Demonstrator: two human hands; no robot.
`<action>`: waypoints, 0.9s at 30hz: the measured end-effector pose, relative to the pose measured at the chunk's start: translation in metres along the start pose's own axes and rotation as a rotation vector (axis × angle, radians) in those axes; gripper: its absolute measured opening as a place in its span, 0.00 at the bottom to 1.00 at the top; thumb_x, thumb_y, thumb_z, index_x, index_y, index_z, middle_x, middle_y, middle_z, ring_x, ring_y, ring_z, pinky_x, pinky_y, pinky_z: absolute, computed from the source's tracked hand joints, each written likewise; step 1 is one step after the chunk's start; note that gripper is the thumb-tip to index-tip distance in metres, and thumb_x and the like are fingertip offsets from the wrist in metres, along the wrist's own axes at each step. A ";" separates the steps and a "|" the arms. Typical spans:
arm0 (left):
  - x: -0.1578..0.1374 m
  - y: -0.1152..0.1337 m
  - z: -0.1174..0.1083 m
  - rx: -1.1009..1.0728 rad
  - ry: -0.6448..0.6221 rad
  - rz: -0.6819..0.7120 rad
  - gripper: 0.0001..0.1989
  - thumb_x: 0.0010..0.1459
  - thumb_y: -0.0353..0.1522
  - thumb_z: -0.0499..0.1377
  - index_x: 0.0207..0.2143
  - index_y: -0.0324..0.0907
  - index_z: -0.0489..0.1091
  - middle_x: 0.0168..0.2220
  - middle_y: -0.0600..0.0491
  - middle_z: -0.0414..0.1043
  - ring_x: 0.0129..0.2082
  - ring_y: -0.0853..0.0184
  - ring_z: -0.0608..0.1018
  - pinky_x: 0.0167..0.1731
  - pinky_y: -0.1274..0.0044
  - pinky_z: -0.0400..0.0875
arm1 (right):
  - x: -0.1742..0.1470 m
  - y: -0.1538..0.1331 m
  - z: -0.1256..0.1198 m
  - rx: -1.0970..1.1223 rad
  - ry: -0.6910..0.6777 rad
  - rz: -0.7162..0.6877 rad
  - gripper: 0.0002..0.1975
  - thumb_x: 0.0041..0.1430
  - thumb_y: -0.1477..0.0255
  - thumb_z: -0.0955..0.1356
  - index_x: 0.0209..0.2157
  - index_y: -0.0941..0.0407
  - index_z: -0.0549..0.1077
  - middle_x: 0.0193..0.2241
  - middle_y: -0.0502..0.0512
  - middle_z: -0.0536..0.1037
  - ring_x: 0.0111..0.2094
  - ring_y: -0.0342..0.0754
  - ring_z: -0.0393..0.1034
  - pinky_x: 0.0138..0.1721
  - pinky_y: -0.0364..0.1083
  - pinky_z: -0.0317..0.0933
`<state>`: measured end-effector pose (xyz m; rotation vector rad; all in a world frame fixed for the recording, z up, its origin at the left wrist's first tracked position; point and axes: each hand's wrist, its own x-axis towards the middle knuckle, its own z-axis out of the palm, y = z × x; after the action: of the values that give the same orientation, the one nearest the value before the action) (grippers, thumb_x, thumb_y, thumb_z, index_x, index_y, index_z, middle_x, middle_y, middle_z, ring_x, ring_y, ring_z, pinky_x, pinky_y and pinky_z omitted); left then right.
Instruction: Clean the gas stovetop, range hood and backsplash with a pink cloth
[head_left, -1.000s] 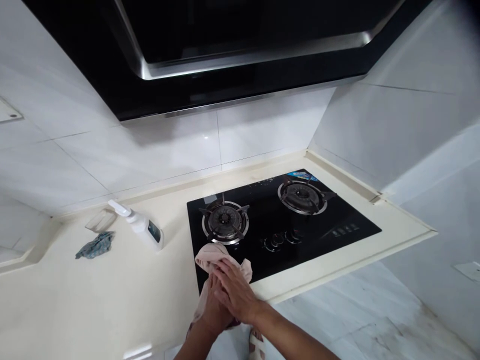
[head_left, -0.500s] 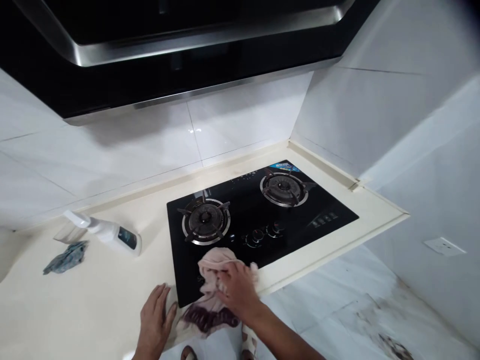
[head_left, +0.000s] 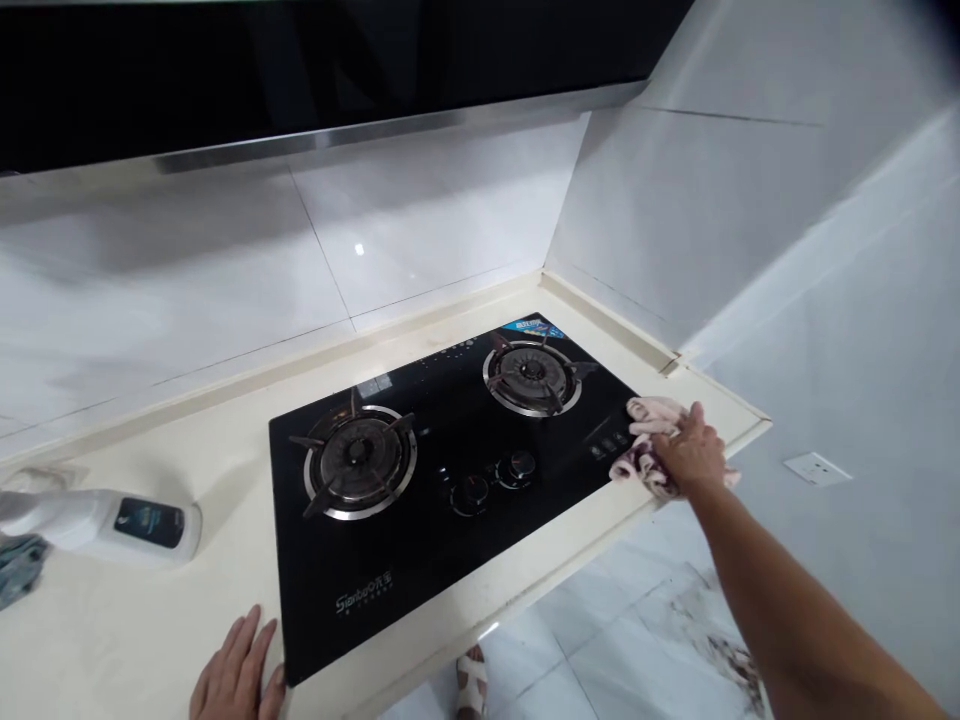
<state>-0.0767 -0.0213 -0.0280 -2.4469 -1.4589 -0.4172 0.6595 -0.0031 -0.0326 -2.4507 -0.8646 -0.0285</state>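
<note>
My right hand (head_left: 688, 452) is closed over a crumpled pink cloth (head_left: 654, 412) with dark purple patches. It presses the cloth at the right front corner of the black gas hob (head_left: 420, 540), partly on the glass and partly on the counter. Flat on the cream counter (head_left: 135, 620), my left hand (head_left: 238, 672) rests beside the hob's left front corner with fingers stretched out. On the hob are a left burner (head_left: 360, 455), a right burner (head_left: 532, 372) and two control knobs (head_left: 491, 482).
A white spray bottle (head_left: 105, 522) lies on its side at the left, with a grey-blue rag (head_left: 21, 568) by its nozzle. Overhead hangs a black range hood (head_left: 337, 70). A tiled wall borders the counter's right end, with a socket (head_left: 817, 468) on it.
My right hand has carried the pink cloth along the hob's front from left to right. The left hand stays at the left corner. The view has shifted to the right.
</note>
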 end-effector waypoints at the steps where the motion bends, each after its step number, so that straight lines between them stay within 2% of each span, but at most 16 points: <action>1: 0.000 0.001 0.000 0.005 -0.005 0.000 0.34 0.64 0.38 0.48 0.71 0.52 0.42 0.68 0.45 0.56 0.63 0.46 0.66 0.54 0.55 0.64 | 0.008 0.004 -0.002 0.001 -0.034 0.055 0.38 0.61 0.56 0.61 0.64 0.68 0.59 0.51 0.79 0.64 0.53 0.68 0.59 0.46 0.61 0.53; 3: 0.000 0.003 -0.002 0.009 -0.017 -0.005 0.33 0.65 0.38 0.48 0.70 0.50 0.43 0.68 0.44 0.56 0.64 0.48 0.64 0.57 0.56 0.62 | 0.008 0.006 -0.001 -0.002 -0.055 0.136 0.32 0.61 0.56 0.61 0.60 0.62 0.67 0.54 0.78 0.61 0.56 0.71 0.55 0.47 0.63 0.52; 5: 0.000 0.005 -0.003 0.006 -0.027 -0.008 0.32 0.66 0.37 0.48 0.70 0.47 0.45 0.68 0.43 0.56 0.66 0.49 0.62 0.59 0.58 0.59 | -0.015 0.001 0.005 -0.012 0.001 0.120 0.27 0.60 0.60 0.61 0.57 0.58 0.71 0.57 0.75 0.59 0.58 0.69 0.54 0.49 0.63 0.52; 7: 0.000 0.007 -0.004 0.000 -0.034 -0.002 0.31 0.67 0.37 0.48 0.70 0.45 0.46 0.68 0.41 0.55 0.67 0.49 0.60 0.60 0.59 0.57 | -0.059 -0.014 0.012 -0.027 0.062 -0.006 0.25 0.60 0.64 0.61 0.56 0.57 0.72 0.57 0.71 0.61 0.57 0.65 0.56 0.51 0.60 0.54; 9: -0.001 0.008 -0.005 -0.003 -0.028 0.005 0.30 0.67 0.36 0.48 0.69 0.43 0.47 0.69 0.40 0.53 0.68 0.50 0.58 0.61 0.59 0.55 | -0.119 -0.039 0.017 -0.042 0.084 -0.183 0.23 0.61 0.64 0.61 0.52 0.58 0.74 0.55 0.69 0.63 0.55 0.63 0.59 0.52 0.59 0.55; 13: -0.003 0.007 -0.003 -0.007 0.026 0.023 0.29 0.67 0.37 0.48 0.69 0.43 0.50 0.69 0.42 0.53 0.69 0.51 0.54 0.63 0.59 0.52 | -0.254 -0.121 0.021 -0.004 -0.047 -0.464 0.20 0.59 0.67 0.64 0.51 0.58 0.74 0.54 0.68 0.63 0.53 0.63 0.58 0.53 0.59 0.57; 16: -0.007 0.006 0.000 -0.027 0.076 0.050 0.29 0.66 0.39 0.50 0.68 0.44 0.53 0.69 0.45 0.55 0.69 0.53 0.56 0.65 0.60 0.50 | -0.341 -0.203 0.022 0.027 -0.285 -0.593 0.20 0.58 0.70 0.66 0.52 0.53 0.73 0.55 0.66 0.63 0.54 0.64 0.57 0.53 0.60 0.55; 18: -0.009 0.004 0.003 -0.040 0.096 0.065 0.29 0.66 0.39 0.50 0.68 0.44 0.53 0.68 0.45 0.56 0.68 0.54 0.59 0.66 0.59 0.51 | -0.381 -0.260 0.025 0.077 -0.464 -0.727 0.19 0.57 0.69 0.68 0.51 0.51 0.73 0.55 0.63 0.65 0.53 0.62 0.57 0.52 0.60 0.55; 20: -0.011 0.002 0.006 -0.056 0.138 0.066 0.30 0.66 0.35 0.48 0.69 0.43 0.50 0.68 0.43 0.57 0.66 0.54 0.62 0.64 0.58 0.56 | -0.405 -0.313 0.029 0.141 -0.563 -0.928 0.19 0.58 0.66 0.68 0.51 0.52 0.72 0.56 0.62 0.64 0.54 0.62 0.55 0.55 0.61 0.52; 23: -0.013 -0.001 0.010 -0.090 0.226 0.023 0.33 0.64 0.28 0.46 0.70 0.41 0.43 0.67 0.40 0.58 0.63 0.55 0.67 0.57 0.59 0.68 | -0.419 -0.368 0.036 0.190 -0.582 -1.162 0.16 0.60 0.65 0.67 0.48 0.56 0.72 0.55 0.63 0.65 0.55 0.60 0.54 0.57 0.60 0.50; 25: -0.015 -0.003 0.011 -0.092 0.258 -0.002 0.35 0.62 0.24 0.46 0.71 0.42 0.41 0.66 0.40 0.59 0.61 0.55 0.69 0.53 0.60 0.72 | -0.415 -0.377 0.038 0.206 -0.578 -1.252 0.12 0.60 0.67 0.67 0.45 0.56 0.73 0.52 0.61 0.67 0.54 0.58 0.55 0.56 0.58 0.52; 27: -0.018 -0.005 0.009 -0.070 0.254 0.019 0.35 0.63 0.25 0.48 0.70 0.44 0.43 0.65 0.41 0.60 0.61 0.54 0.70 0.53 0.59 0.72 | -0.405 -0.362 0.038 0.234 -0.589 -1.288 0.12 0.59 0.67 0.68 0.44 0.55 0.73 0.51 0.59 0.68 0.54 0.56 0.56 0.56 0.57 0.53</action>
<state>-0.0885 -0.0296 -0.0429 -2.3539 -1.3346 -0.7564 0.1191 0.0173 0.0313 -1.3077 -2.3700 0.3158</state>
